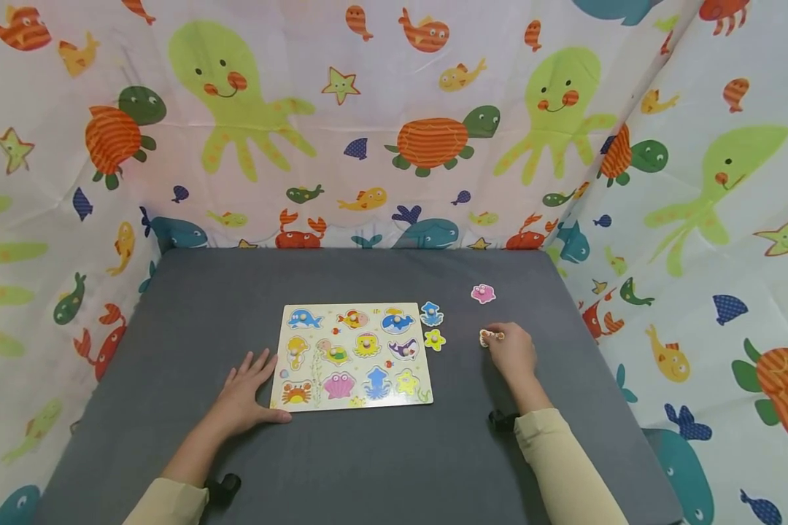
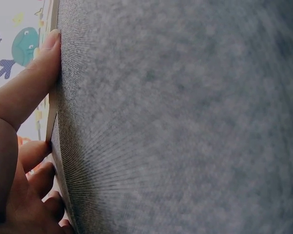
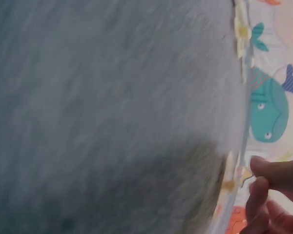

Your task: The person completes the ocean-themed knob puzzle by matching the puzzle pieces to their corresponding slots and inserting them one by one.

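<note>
A wooden puzzle board (image 1: pixel 306 310) with sea-animal pictures lies on the grey table. My left hand (image 1: pixel 243 394) rests beside its left edge with fingers spread; the thumb (image 2: pixel 46 53) touches the board's near-left corner. To the right of the board, my right hand (image 1: pixel 514 355) pinches a small orange-and-white puzzle piece (image 1: pixel 484 337) between thumb and fingertips, low over the table. The fingers partly cover that piece, so its animal cannot be made out. A blue squid piece (image 1: pixel 431 314) and a yellow star piece (image 1: pixel 435 340) lie by the board's right edge.
A pink shell piece (image 1: pixel 482 294) lies farther back, beyond my right hand. Several knobbed pieces sit in the board's upper rows. A curtain (image 1: pixel 374 95) printed with sea animals hangs behind and along the sides of the grey table (image 1: pixel 368 467).
</note>
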